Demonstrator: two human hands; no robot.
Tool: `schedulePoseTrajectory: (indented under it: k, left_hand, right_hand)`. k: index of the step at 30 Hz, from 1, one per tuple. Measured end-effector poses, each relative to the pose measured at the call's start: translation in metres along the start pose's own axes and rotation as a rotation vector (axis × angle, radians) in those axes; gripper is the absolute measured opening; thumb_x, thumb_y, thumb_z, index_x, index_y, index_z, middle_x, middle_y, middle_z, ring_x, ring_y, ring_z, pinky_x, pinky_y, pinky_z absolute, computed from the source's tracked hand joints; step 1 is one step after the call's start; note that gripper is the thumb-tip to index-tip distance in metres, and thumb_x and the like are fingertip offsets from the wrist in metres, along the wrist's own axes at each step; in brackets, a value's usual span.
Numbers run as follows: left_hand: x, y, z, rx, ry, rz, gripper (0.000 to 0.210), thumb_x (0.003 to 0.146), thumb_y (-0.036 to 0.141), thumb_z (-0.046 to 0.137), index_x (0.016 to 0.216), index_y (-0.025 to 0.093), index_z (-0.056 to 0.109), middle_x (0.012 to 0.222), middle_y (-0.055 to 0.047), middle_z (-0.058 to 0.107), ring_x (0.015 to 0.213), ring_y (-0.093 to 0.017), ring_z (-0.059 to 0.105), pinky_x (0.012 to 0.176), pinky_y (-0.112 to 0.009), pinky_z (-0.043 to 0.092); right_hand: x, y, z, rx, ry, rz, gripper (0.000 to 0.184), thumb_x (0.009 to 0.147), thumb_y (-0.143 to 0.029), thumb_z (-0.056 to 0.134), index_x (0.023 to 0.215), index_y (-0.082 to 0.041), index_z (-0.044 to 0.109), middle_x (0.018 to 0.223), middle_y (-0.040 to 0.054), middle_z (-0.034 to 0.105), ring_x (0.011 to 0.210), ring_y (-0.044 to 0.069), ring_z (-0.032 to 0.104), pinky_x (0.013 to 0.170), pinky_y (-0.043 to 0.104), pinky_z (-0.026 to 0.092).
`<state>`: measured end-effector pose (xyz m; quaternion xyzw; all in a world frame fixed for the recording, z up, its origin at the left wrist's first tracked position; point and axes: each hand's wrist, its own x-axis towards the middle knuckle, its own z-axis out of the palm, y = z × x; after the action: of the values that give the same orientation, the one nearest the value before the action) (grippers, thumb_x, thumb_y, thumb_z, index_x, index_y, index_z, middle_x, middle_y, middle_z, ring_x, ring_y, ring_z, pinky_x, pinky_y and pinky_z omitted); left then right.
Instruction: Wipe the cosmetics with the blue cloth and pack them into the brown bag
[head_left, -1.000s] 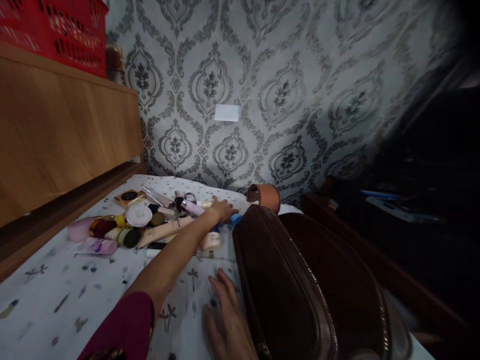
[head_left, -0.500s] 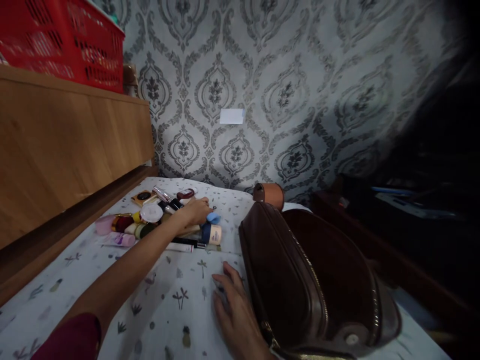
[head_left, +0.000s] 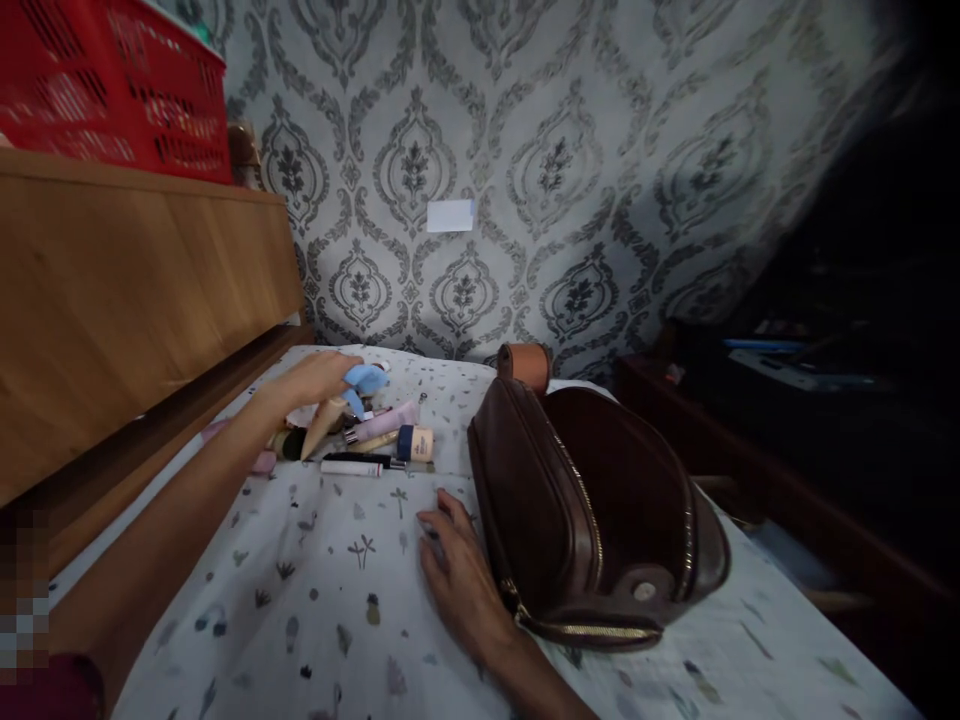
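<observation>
My left hand (head_left: 326,375) is over the far side of a heap of cosmetics, fingers closed on a light-blue, soft-looking item (head_left: 366,378). Just below it a beige tube (head_left: 324,428) stands tilted; whether the hand touches it I cannot tell. Around it lie a pink tube (head_left: 386,422), a jar with a dark-blue lid (head_left: 416,443) and a white tube (head_left: 351,468). My forearm hides part of the heap. My right hand (head_left: 459,565) rests with fingers apart on the patterned sheet, beside a dark brown leather bag (head_left: 532,490) whose zipped top gapes wide.
Behind the bag stands a small tan leather holder (head_left: 525,366). A wooden cabinet (head_left: 142,290) borders the left side, with a red plastic basket (head_left: 165,100) on top. The papered wall (head_left: 510,150) closes off the back. Dark furniture stands at right.
My left hand has moved left and farther back, bringing the light-blue item along. The beige tube now stands tilted. My right hand stays beside the bag; the view has shifted slightly.
</observation>
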<state>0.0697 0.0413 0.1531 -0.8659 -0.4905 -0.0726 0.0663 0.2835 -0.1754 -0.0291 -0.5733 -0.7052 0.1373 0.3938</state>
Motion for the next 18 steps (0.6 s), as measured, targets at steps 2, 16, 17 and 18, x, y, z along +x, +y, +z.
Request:
schedulePoseTrajectory:
  k: [2,16,17,18]
  left_hand:
    - [-0.010,-0.012,-0.010,0.063,0.038,-0.091,0.021,0.085,0.027,0.051,0.100,0.027,0.067,0.100,-0.006,0.074,0.098,-0.025,0.067,0.079,-0.029,0.047]
    - [-0.058,-0.050,-0.018,0.201,0.201,-0.596,0.035,0.089,0.022,0.042,0.120,0.016,0.057,0.109,-0.019,0.070,0.100,-0.037,0.066,0.072,-0.039,0.048]
    - [-0.060,-0.043,-0.015,0.198,0.218,-0.568,0.035,0.089,0.021,0.042,0.121,0.017,0.056,0.111,-0.018,0.069,0.102,-0.035,0.065,0.074,-0.039,0.048]
    - [-0.061,-0.035,-0.010,0.190,0.250,-0.523,0.036,0.089,0.020,0.042,0.122,0.018,0.055,0.114,-0.016,0.068,0.105,-0.034,0.063,0.077,-0.039,0.048]
  right_hand:
    - [0.001,-0.001,0.000,0.008,0.002,0.010,0.033,0.088,-0.014,0.047,0.117,-0.016,0.063,0.144,0.0195,0.047,0.137,0.029,0.046,0.109,0.049,0.045]
    - [0.004,-0.006,-0.001,0.041,-0.010,0.027,0.032,0.085,-0.011,0.050,0.114,-0.016,0.064,0.143,0.0176,0.047,0.137,0.028,0.046,0.111,0.049,0.041]
    - [0.004,-0.006,-0.001,0.041,-0.017,0.032,0.032,0.086,-0.012,0.050,0.115,-0.016,0.063,0.144,0.0169,0.046,0.137,0.028,0.044,0.112,0.049,0.040]
    - [0.005,-0.006,-0.001,0.041,-0.020,0.036,0.032,0.086,-0.013,0.050,0.116,-0.017,0.063,0.145,0.0165,0.045,0.138,0.028,0.044,0.112,0.049,0.039]
